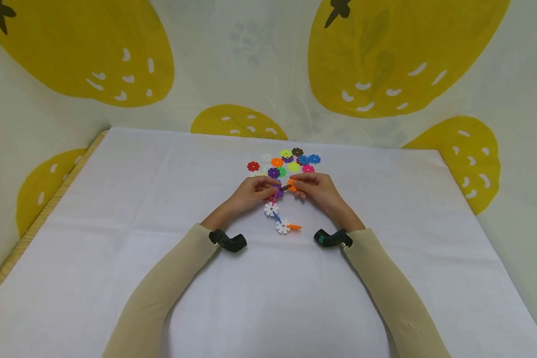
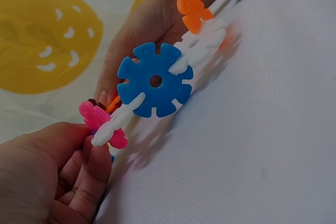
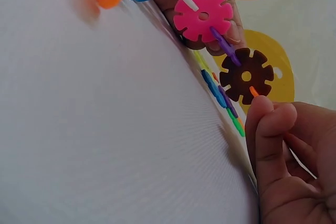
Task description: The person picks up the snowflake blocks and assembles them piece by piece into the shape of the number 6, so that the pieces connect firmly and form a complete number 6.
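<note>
1. Two hands grip a chain of notched discs (image 1: pixel 276 217) by its far stretch, just near of a loose pile (image 1: pixel 277 162): the left hand (image 1: pixel 253 192) pinches the purple disc (image 1: pixel 279 192) beside the pink disc (image 3: pixel 202 31), and the right hand (image 1: pixel 316 191) pinches an orange disc (image 1: pixel 292 186) whose edge meets the brown disc (image 3: pixel 257 75)
2. If the right hand pushes off the slot's line, the orange disc could skid or sit crooked
3. No finger seems to steady the brown disc, so the same push could twist it off the purple disc
4. The blue disc (image 2: pixel 152 66) and its white neighbours trail near, untouched by fingers; a jerk could pull a slot loose, though I cannot tell whether that end rests on the white cloth (image 1: pixel 268 288)
5. A far swing of the knuckles could scatter the pile
</note>
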Demonstrator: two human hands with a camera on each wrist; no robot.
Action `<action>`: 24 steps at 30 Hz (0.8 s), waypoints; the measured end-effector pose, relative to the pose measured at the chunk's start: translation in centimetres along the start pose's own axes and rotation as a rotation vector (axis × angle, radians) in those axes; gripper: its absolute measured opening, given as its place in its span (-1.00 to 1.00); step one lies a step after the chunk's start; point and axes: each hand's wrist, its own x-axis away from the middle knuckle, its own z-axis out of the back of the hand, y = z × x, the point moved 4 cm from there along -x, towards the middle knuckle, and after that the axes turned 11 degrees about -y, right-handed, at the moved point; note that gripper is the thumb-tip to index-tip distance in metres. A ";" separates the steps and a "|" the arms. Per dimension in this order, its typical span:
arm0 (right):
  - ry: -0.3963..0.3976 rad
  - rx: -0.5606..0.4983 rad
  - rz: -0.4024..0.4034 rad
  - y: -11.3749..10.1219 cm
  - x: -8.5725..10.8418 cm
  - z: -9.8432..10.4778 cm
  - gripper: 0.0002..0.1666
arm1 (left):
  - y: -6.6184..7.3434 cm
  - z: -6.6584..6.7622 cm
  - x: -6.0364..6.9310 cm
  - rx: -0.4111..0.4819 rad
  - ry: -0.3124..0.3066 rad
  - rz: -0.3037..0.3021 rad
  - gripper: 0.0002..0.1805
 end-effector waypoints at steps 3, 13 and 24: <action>-0.001 -0.003 0.001 0.0 0.0 0.0 -0.64 | 0.1 0.0 0.1 0.004 0.004 -0.004 -0.69; -0.027 -0.075 0.011 0.0 0.1 -0.2 -0.62 | 0.2 -0.2 0.1 0.034 0.013 0.013 -0.69; -0.042 -0.136 0.012 0.0 0.0 -0.1 -0.58 | 0.0 -0.1 0.0 0.046 0.020 0.005 -0.69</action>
